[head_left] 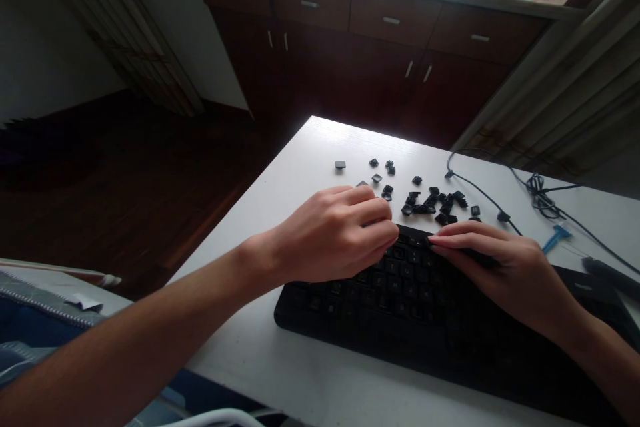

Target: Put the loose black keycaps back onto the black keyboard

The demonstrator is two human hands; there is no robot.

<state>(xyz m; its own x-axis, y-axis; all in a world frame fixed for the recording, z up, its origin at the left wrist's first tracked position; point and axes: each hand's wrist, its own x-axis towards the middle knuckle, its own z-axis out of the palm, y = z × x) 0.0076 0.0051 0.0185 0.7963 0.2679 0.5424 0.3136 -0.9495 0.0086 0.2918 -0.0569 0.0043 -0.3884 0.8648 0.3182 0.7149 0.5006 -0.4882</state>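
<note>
A black keyboard (360, 327) lies on the white table, its right part in deep shadow. My left hand (345, 233) is closed over the keyboard's upper left, fingers curled and tips turned away from view; whatever they hold is hidden. At the top row, my right hand (490, 253) pinches a small dark keycap between thumb and fingers. Loose black keycaps (425, 207) are heaped just behind the keyboard. A few more lie scattered toward the far edge, among them a single keycap (340, 165) on the left.
A black cable (540, 197) is bundled at the table's right. Beside my right hand lies a blue tool (557, 235). The white table's (250, 233) left edge drops to a dark floor. Brown cabinets (315, 47) stand beneath a window behind it.
</note>
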